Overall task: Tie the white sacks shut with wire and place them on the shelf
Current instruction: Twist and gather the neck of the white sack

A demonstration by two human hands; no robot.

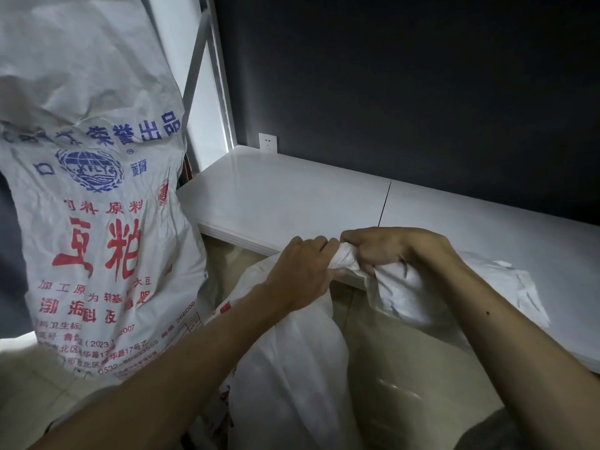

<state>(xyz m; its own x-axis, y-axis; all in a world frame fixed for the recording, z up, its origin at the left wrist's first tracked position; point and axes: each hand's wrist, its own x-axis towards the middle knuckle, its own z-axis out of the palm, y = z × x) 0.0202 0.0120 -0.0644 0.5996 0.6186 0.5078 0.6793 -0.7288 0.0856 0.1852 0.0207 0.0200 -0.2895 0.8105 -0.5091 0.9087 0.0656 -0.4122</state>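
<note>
A white sack (pixel 292 368) stands on the floor in front of me, its top gathered into a twisted neck (pixel 345 256). My left hand (pixel 300 271) grips the neck from the left, fingers curled round it. My right hand (pixel 386 250) clutches the bunched cloth just to the right, where the loose mouth (pixel 454 293) spreads over the edge of the white shelf (pixel 292 196). No wire shows in either hand. A second white sack (pixel 97 190) with blue and red print stands upright at the left, beside the shelf's end.
The white shelf board runs from the middle to the right edge, with a seam (pixel 384 203) across it. A dark wall rises behind it, with a white socket (pixel 268 142). A white metal frame post (pixel 220 76) stands at the shelf's left corner. Pale floor lies below.
</note>
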